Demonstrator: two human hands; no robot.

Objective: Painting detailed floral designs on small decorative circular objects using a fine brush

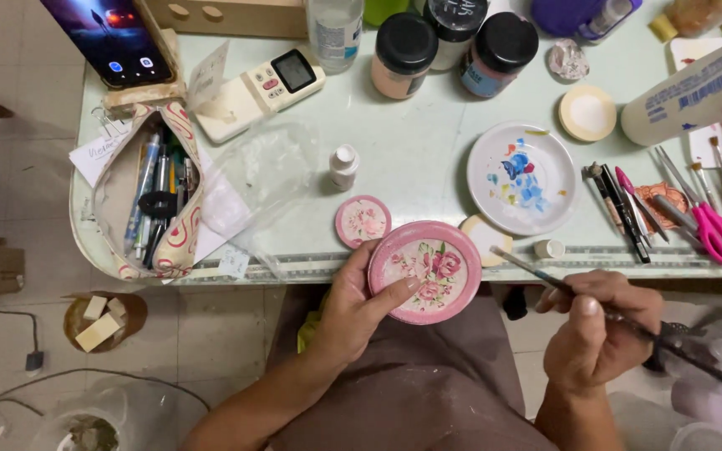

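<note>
Two hands busy, apart. Left hand [359,305] clamps round pink rose-painted lid [424,271] by its rim, above lap at table [411,159] edge. Right hand [599,330] pinches thin paintbrush [545,277]. Lid looks light, rigid; wet paint likely, so rim grip suits.

Behind the white palette plate [525,178], the jars [499,42] and a clear bottle [335,29] are cut off by the top edge. Right of the plate, a large white tube [695,92] runs out of frame. The paintbrush [612,316] handle blurs toward the lower right corner. The round lid [424,271] hides the left hand's [357,305] fingers, and the table's [411,150] right end is cut off.
</note>
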